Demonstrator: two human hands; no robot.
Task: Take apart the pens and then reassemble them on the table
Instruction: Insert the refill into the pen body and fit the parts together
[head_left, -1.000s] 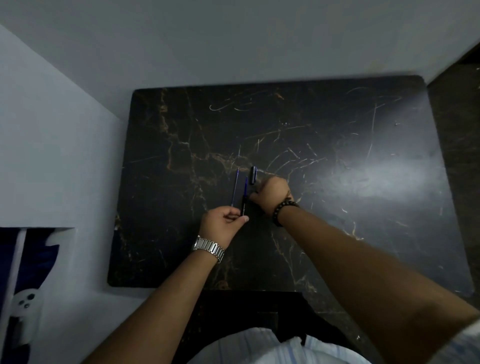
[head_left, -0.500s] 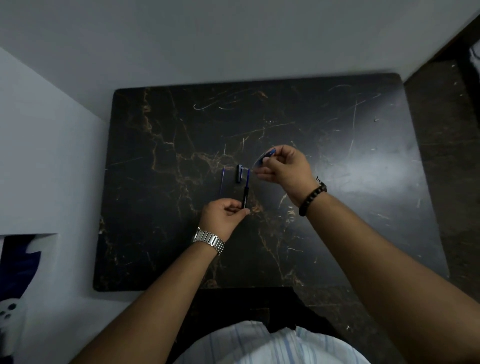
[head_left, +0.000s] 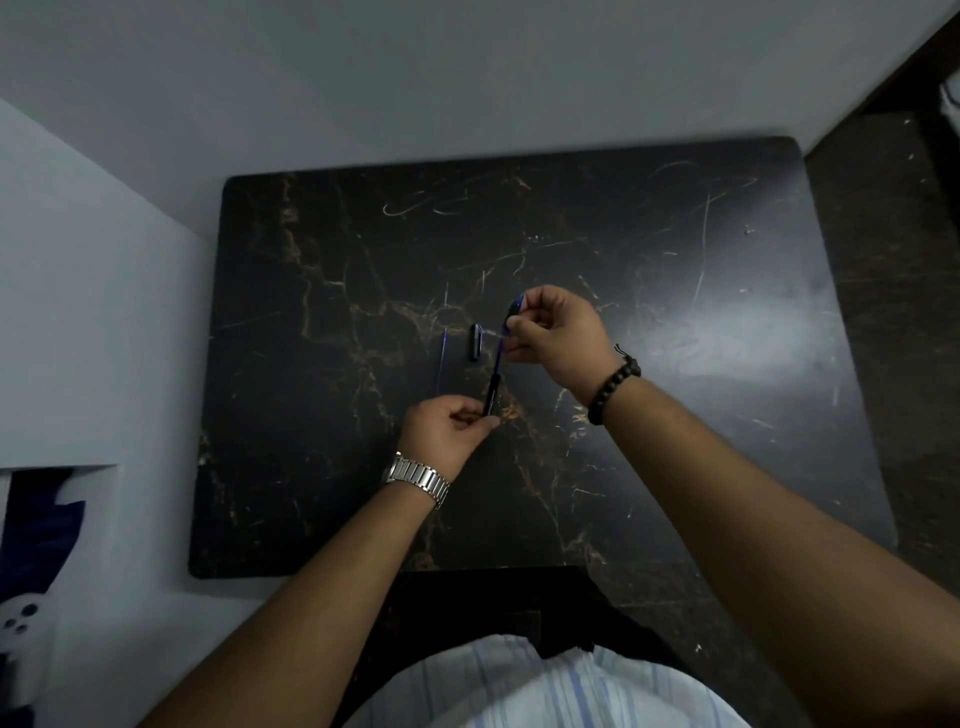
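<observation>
Pinching the lower end of a dark pen barrel (head_left: 491, 396), the left hand (head_left: 445, 427) has its grip closed tight, thumb and fingers wrapped around the black section just above the counter (head_left: 675, 441). The barrel slants up and away, its blue upper part (head_left: 501, 347) running toward the right hand (head_left: 556, 332). That right grip is closed too, fingers curled in on a small blue piece (head_left: 515, 306) that pokes out above the knuckles; whether this piece is joined to the barrel or separate, I cannot tell from here. Both hands hover over the middle of the dark marbled counter, close together.

Down on the surface, a short black cap (head_left: 475, 342) lies flat just left of the held barrel, and a thin blue refill (head_left: 441, 361) lies a little further left, roughly parallel to it, neither touched by a hand. A silver metal watch (head_left: 416, 478) sits on the left wrist, a dark beaded bracelet (head_left: 614, 383) on the right. A striped pale shirt (head_left: 561, 691) shows at the bottom edge.
</observation>
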